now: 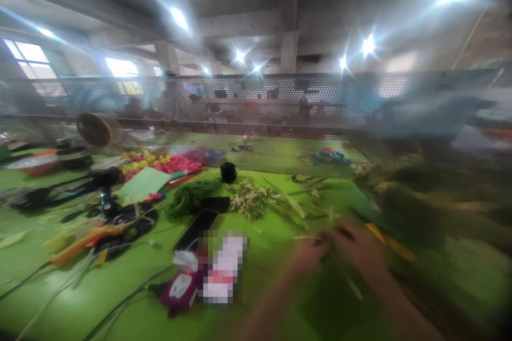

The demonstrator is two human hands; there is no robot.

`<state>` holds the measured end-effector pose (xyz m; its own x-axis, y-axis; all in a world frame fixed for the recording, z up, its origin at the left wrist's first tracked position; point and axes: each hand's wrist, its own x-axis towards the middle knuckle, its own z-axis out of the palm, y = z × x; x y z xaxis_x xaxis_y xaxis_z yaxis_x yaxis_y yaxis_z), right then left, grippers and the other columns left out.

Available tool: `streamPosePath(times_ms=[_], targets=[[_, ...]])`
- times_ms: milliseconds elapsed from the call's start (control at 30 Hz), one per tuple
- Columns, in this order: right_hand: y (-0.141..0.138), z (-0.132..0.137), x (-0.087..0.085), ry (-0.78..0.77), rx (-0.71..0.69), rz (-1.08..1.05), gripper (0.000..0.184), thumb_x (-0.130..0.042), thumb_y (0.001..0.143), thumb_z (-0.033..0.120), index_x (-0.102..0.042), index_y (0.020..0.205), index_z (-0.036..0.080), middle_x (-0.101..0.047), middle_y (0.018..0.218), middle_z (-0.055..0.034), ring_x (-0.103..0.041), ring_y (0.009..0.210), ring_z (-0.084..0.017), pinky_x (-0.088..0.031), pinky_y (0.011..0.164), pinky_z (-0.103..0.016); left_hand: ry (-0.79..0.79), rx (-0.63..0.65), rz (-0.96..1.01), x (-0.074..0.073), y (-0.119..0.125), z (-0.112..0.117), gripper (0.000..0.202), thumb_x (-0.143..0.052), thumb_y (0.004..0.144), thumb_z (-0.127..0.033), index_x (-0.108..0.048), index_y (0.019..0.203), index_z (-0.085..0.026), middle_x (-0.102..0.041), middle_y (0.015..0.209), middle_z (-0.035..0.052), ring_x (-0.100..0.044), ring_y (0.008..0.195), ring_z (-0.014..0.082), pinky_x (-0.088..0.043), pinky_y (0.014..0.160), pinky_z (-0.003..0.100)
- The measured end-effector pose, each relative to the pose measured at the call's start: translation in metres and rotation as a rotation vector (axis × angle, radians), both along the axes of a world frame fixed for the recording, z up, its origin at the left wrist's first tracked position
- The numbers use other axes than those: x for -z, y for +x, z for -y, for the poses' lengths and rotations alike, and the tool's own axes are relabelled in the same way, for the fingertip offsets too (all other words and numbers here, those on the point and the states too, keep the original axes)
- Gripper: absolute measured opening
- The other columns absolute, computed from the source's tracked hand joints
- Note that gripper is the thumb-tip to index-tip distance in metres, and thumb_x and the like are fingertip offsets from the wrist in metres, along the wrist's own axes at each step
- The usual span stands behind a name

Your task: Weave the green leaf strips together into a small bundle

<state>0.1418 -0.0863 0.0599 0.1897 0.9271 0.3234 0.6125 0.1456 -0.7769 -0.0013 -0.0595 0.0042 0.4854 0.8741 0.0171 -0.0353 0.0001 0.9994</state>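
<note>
My left hand [310, 253] and my right hand [360, 242] are close together over the green table [272, 287], both smeared by motion. Their fingers look closed on thin green strips [346, 272] like stems or leaves, with one pale tip hanging toward the table. A light strip end [302, 237] sticks out to the left of my left hand. Beyond the hands are a heap of pale, leaf-like pieces [250, 198] and some long green strips [294, 203]. Exact finger positions are blurred.
Left of the hands are a dark phone [198, 229], a purple power strip [182, 290] with cables, and an orange glue gun [86, 242]. Behind lie green yarn-like material [188, 197], a black cup [228, 172] and pink pieces [180, 165]. A perforated screen [260, 106] closes the back.
</note>
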Motion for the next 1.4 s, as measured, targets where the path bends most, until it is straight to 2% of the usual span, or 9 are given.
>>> streamPosePath(times_ms=[167,367,533,667,767,1000,1100,1167,1400], targets=[[0.005,0.004,0.001,-0.085,-0.119,-0.160,0.031,-0.053,0.073,0.050,-0.069,0.076,0.023,-0.073,0.078,-0.0027,-0.066,0.077,-0.023,-0.051,0.069,-0.030,-0.118,-0.136,0.192,-0.007,0.001,-0.001,0.024,-0.062,0.072,-0.037,-0.060,0.083,-0.016,-0.059,0.068,0.0013,-0.051,0.060,0.0116,-0.040,0.061,0.024],[0.018,0.003,0.015,-0.138,-0.105,-0.062,0.026,-0.058,0.070,0.045,-0.069,0.073,0.022,-0.073,0.075,-0.0027,-0.066,0.075,-0.023,-0.049,0.069,-0.030,-0.186,-0.159,0.286,-0.015,-0.003,0.002,0.022,-0.063,0.072,-0.036,-0.062,0.074,-0.014,-0.052,0.057,-0.0010,-0.046,0.054,0.0100,-0.038,0.057,0.023],[0.020,0.003,0.020,-0.087,-0.126,-0.043,0.029,-0.055,0.075,0.048,-0.066,0.074,0.021,-0.071,0.075,-0.0015,-0.065,0.076,-0.021,-0.047,0.071,-0.029,-0.135,-0.160,0.143,-0.013,-0.005,0.000,0.029,-0.064,0.073,-0.042,-0.066,0.080,-0.014,-0.055,0.060,0.0006,-0.050,0.061,0.0120,-0.039,0.062,0.024],[0.018,0.002,0.023,-0.061,-0.067,-0.002,0.024,-0.053,0.076,0.043,-0.064,0.072,0.022,-0.070,0.075,-0.0015,-0.063,0.073,-0.020,-0.047,0.069,-0.028,-0.031,-0.049,-0.017,-0.007,-0.005,-0.004,0.025,-0.061,0.076,-0.039,-0.066,0.076,-0.015,-0.058,0.063,0.0008,-0.049,0.061,0.0114,-0.037,0.061,0.023],[0.019,0.000,0.025,-0.060,-0.025,0.039,0.024,-0.051,0.077,0.042,-0.064,0.074,0.022,-0.070,0.077,-0.0024,-0.064,0.075,-0.021,-0.047,0.069,-0.030,-0.031,-0.048,-0.004,-0.003,-0.004,-0.004,0.024,-0.063,0.073,-0.040,-0.063,0.076,-0.016,-0.057,0.063,-0.0004,-0.047,0.056,0.0101,-0.036,0.058,0.023],[0.018,0.003,0.027,0.337,0.148,0.290,0.041,-0.054,0.076,0.051,-0.058,0.106,0.022,-0.058,0.117,-0.0100,-0.049,0.115,-0.028,-0.037,0.094,-0.042,-0.097,-0.303,0.222,0.005,-0.004,-0.010,0.034,-0.068,0.066,-0.048,-0.056,0.073,-0.017,-0.055,0.062,-0.0006,-0.048,0.054,0.0102,-0.038,0.056,0.023],[0.007,0.009,0.033,0.193,-0.037,0.305,0.026,-0.048,0.084,0.046,-0.060,0.091,0.024,-0.065,0.098,-0.0062,-0.058,0.097,-0.024,-0.042,0.087,-0.038,-0.091,-0.361,0.220,0.009,-0.004,-0.014,0.034,-0.067,0.067,-0.049,-0.054,0.071,-0.018,-0.053,0.059,-0.0017,-0.047,0.053,0.0103,-0.037,0.055,0.024],[-0.001,0.011,0.037,0.064,-0.158,0.305,0.026,-0.045,0.086,0.043,-0.061,0.082,0.024,-0.068,0.085,-0.0039,-0.062,0.083,-0.021,-0.045,0.077,-0.034,-0.071,-0.392,0.201,0.011,-0.003,-0.015,0.032,-0.067,0.068,-0.048,-0.054,0.070,-0.018,-0.054,0.059,-0.0014,-0.048,0.054,0.0108,-0.037,0.055,0.024],[-0.001,0.006,0.046,0.015,-0.201,0.314,0.025,-0.045,0.084,0.036,-0.066,0.078,0.024,-0.070,0.077,-0.0021,-0.064,0.071,-0.020,-0.047,0.065,-0.031,-0.052,-0.417,0.193,0.009,-0.001,-0.011,0.023,-0.063,0.073,-0.038,-0.054,0.067,-0.017,-0.052,0.056,-0.0009,-0.047,0.056,0.0119,-0.035,0.057,0.025]])
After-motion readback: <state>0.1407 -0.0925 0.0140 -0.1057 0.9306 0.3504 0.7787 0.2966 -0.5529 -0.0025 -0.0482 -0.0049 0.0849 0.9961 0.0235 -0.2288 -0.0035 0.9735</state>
